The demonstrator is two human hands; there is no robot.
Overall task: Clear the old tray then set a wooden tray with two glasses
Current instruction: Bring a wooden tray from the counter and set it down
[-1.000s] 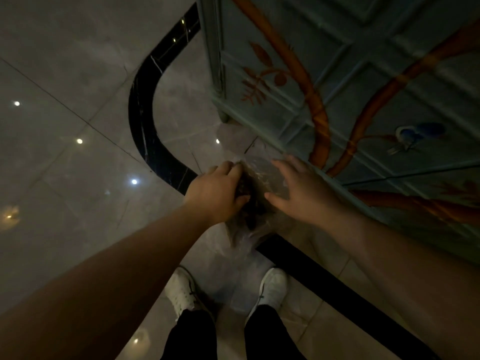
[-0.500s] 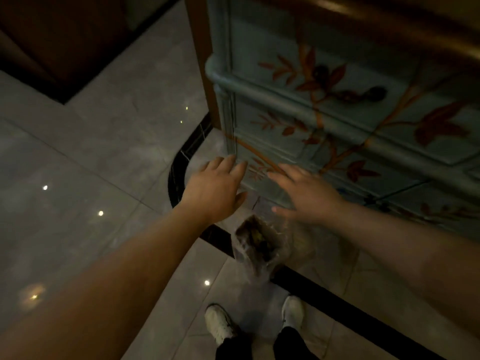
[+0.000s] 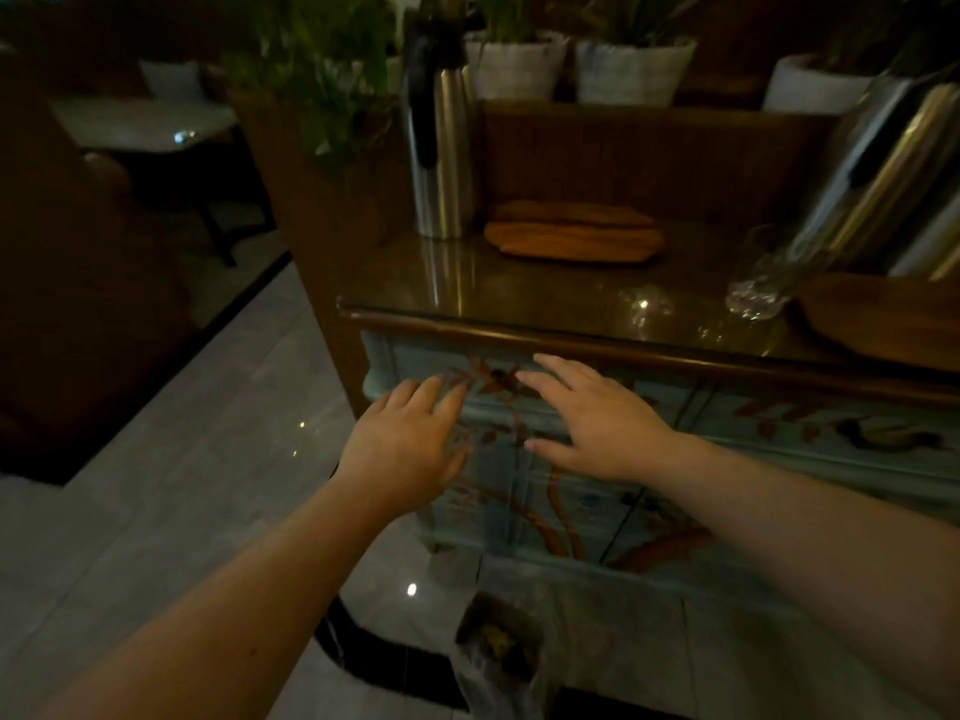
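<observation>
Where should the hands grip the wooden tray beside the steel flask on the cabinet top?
Probably by its two short ends, coming from the front. The wooden tray lies flat and wide; the steel flask crowds its left end, so the left hand needs care.

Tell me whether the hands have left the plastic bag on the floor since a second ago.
Yes. Both hands, left and right, rose away from the bag, which stays on the floor by the cabinet; they are now open near the cabinet's top edge.

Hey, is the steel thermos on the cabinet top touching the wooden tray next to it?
Cannot tell. In the head view the steel thermos stands just left of the wooden tray; their edges nearly meet, but the dim picture shows no clear gap or contact.
</observation>
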